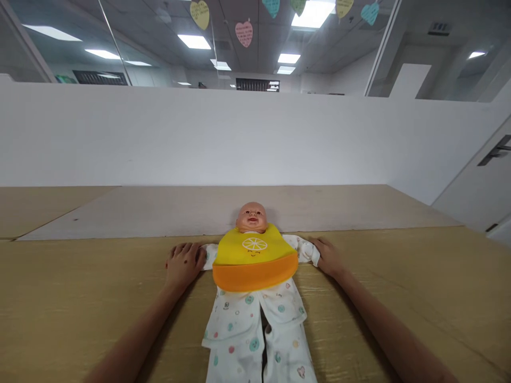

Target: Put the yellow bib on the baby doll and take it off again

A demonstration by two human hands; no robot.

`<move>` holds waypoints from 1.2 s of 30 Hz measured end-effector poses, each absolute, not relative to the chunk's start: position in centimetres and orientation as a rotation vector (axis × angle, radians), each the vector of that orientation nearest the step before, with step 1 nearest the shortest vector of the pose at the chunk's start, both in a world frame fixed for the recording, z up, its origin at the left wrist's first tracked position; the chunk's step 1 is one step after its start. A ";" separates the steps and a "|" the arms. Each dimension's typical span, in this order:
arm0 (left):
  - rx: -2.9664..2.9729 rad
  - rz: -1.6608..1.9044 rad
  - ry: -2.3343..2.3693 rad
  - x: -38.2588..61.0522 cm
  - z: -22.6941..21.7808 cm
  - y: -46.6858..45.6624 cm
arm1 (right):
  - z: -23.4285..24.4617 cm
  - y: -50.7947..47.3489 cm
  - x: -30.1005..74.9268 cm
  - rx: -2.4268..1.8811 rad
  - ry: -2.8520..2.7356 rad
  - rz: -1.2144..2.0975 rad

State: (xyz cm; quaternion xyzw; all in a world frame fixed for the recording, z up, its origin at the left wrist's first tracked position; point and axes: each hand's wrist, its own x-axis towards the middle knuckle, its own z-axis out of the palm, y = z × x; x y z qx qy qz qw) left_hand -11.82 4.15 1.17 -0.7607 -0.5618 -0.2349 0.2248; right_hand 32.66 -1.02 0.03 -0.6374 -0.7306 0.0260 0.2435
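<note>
"Checking the hands: what state?"

"Left hand (184,264) at nine o'clock, right hand (328,256) at three, both spread, press the sleeve ends (304,249) of the baby doll (251,217) flat on the tan tabletop (80,303), apparently holding its arms out."

"Hidden?"

"Whatever lies beneath the palms. A white partition (239,138) stands at twelve."

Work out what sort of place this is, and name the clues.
Probably an office or training room: a baby doll in a yellow bib on a tan table, under panel lights and hanging paper hearts.
</note>
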 end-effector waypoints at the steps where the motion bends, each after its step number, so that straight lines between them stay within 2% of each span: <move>1: -2.102 -0.659 -1.548 -11.8 1.2 4.1 | 0.1 -1.0 32.8 -1.718 -1.990 0.098; 11: -2.094 -0.750 -1.491 -12.0 1.2 4.2 | 0.0 -0.9 36.4 -1.621 -1.805 0.282; 15: -2.121 -0.870 -1.244 -11.1 1.8 3.1 | -0.3 -0.8 36.9 -1.646 -1.722 0.281; 21: -2.248 -0.850 -0.705 -9.3 2.7 0.9 | -0.4 -0.6 37.0 -1.659 -1.671 0.292; 36: -2.225 -0.919 -0.770 -9.0 2.8 -0.1 | -1.3 -0.2 37.6 -1.730 -1.538 0.155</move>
